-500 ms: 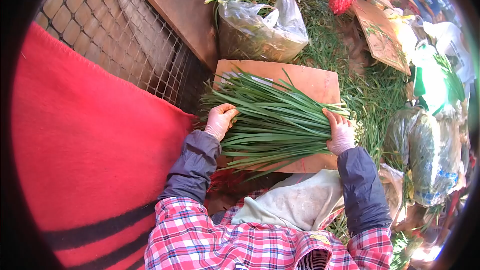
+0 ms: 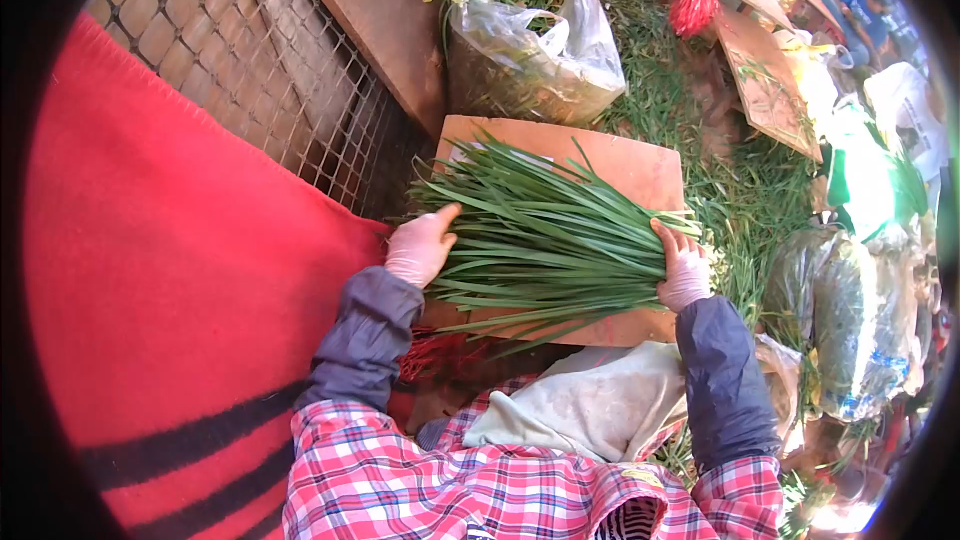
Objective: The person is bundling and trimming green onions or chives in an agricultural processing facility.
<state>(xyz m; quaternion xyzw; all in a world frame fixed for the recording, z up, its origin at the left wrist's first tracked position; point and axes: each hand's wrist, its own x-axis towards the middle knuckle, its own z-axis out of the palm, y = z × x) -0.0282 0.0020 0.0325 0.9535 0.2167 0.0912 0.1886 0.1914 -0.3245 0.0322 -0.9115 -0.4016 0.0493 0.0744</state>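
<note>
A wide bunch of garlic chives (image 2: 550, 240), long flat green leaves with pale cut ends to the right, lies across a wooden board (image 2: 610, 145). My right hand (image 2: 684, 265) grips the bunch near its pale stem end, thumb on top; its other fingers are partly hidden. At the leaf-tip end on the left is my left hand (image 2: 422, 246), thumb and forefinger apart, with nothing visible between them. Both hands wear thin translucent gloves. Some leaf tips fan out past the board's left edge.
A clear plastic bag (image 2: 540, 60) of plant scraps stands beyond the board. Red cloth (image 2: 200, 290) hangs at left below wire mesh (image 2: 330, 110). Loose leaves (image 2: 745, 200) cover the ground at right, beside wrapped bundles (image 2: 845, 310). Red strings (image 2: 440, 352) lie near my left forearm.
My left hand has moved left, away from the leaves, and its finger and thumb have spread. My right hand keeps its hold on the chives. The view has shifted slightly.
</note>
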